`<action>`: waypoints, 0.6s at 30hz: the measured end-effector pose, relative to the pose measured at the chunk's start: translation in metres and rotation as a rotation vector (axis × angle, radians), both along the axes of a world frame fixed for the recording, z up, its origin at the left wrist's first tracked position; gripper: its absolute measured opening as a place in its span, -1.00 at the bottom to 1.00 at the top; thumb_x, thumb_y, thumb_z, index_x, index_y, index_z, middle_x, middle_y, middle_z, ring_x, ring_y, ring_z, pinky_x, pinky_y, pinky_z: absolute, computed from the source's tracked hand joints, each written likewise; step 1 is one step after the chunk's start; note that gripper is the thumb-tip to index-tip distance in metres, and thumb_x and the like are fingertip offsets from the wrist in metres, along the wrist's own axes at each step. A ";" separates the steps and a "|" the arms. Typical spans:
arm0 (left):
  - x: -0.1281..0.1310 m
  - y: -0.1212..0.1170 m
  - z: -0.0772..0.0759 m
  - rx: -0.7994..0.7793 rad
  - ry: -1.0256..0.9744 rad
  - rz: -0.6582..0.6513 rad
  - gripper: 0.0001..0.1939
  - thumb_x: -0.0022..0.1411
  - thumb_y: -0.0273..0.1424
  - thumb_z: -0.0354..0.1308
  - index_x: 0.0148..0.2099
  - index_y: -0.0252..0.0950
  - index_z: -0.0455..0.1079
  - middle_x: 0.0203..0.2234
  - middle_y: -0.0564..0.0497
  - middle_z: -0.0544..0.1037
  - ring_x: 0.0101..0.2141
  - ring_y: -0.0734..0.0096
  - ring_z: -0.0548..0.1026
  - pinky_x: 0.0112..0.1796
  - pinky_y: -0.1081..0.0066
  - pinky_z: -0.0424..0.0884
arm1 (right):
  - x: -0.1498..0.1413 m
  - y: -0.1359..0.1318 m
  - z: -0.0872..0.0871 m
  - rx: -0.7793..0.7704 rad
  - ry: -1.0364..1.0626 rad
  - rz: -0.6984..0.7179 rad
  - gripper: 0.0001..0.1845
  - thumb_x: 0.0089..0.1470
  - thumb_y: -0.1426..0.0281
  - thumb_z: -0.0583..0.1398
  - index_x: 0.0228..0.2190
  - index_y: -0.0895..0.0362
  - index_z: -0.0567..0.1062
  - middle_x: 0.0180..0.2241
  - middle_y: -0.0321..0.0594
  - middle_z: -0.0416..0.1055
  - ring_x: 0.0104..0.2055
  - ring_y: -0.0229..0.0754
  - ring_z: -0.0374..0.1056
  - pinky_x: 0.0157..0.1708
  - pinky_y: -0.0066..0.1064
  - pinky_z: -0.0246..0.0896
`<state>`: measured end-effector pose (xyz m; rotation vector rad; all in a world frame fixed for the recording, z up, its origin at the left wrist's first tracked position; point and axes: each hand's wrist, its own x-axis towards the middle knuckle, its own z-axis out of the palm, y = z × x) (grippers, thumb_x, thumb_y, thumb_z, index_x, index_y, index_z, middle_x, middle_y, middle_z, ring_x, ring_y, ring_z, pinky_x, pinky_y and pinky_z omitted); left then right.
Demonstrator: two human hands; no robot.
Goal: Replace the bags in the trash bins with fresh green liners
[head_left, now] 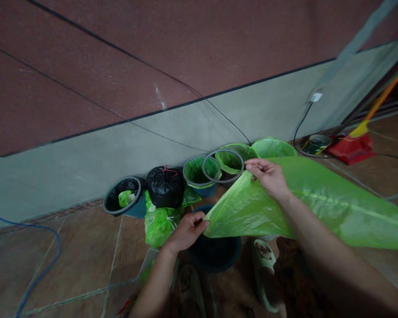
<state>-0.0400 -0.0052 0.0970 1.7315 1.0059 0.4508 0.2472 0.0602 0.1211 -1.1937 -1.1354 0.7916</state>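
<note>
Both arms extended forward over a dark bin (214, 254) on the tiled floor (86, 256): left hand (187, 230) pinching the corner of a green plastic bag (318, 207), right hand (268, 176) grasping its upper edge, the grip clenched, bag stretched taut above lined bins (200, 172).

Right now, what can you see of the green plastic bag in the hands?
The green plastic bag is thin, translucent and creased, with a pale seam along its length. It is stretched out flat in the air above a dark bin. The left hand pinches its near corner; the right hand grips its upper edge.
</note>
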 end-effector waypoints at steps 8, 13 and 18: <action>-0.008 0.000 -0.020 0.415 0.615 -0.066 -0.83 0.08 -0.56 0.01 -0.40 -0.26 0.40 -0.45 0.05 0.50 -0.27 0.36 0.45 -0.02 0.26 0.20 | -0.009 -0.014 0.008 0.044 -0.085 -0.085 -0.80 -0.07 0.24 0.28 -0.47 0.14 0.53 -0.66 -0.40 0.27 -0.61 -0.36 0.08 -0.58 -0.49 -0.01; -0.028 0.009 -0.039 0.426 0.911 0.105 -0.68 0.12 -0.60 -0.04 -0.17 -0.30 0.47 -0.14 -0.16 0.56 -0.03 0.16 0.44 0.14 0.04 0.06 | -0.050 -0.078 0.021 -0.022 -0.186 0.222 -0.83 0.00 0.27 0.28 -0.39 0.12 0.54 -0.56 -0.36 0.37 -0.49 -0.32 0.26 -0.47 -0.49 0.14; -0.077 0.010 -0.030 0.428 1.055 0.281 -0.65 0.14 -0.60 -0.09 -0.17 -0.25 0.48 -0.10 -0.10 0.55 0.03 0.17 0.39 0.11 0.00 0.09 | -0.098 -0.141 0.014 -0.218 -0.276 0.543 -0.84 0.08 0.32 0.19 -0.31 0.10 0.53 -0.50 -0.34 0.42 -0.45 -0.30 0.31 -0.44 -0.50 0.16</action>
